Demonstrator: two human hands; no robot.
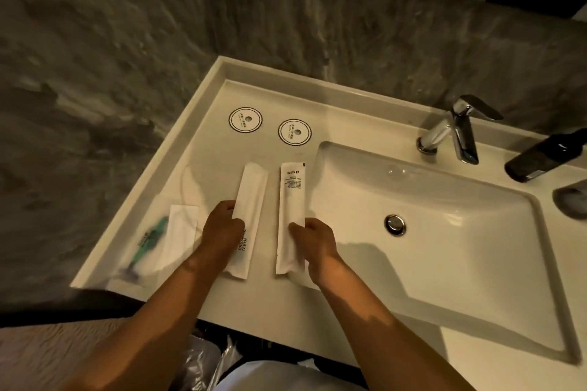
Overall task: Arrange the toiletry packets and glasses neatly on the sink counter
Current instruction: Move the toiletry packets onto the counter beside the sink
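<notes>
Two long white toiletry packets lie side by side on the white counter (203, 149), left of the basin. My left hand (222, 227) grips the left packet (249, 197), printed "BRUSHING TEETH". The right packet (291, 197), with small print at its top, has my right hand (313, 240) holding its right edge. Further left lies a clear packet with a green razor (151, 240) beside a small white packet (179, 232). Two round paper coasters (245, 119) (294, 132) sit at the back. No glasses stand on them.
The sink basin (444, 232) with its drain (395, 224) fills the right side. A chrome tap (457, 133) stands behind it, with a dark bottle (543, 157) to its right. Grey marble walls close the back and left. A bin with a plastic liner (203, 365) shows below the counter.
</notes>
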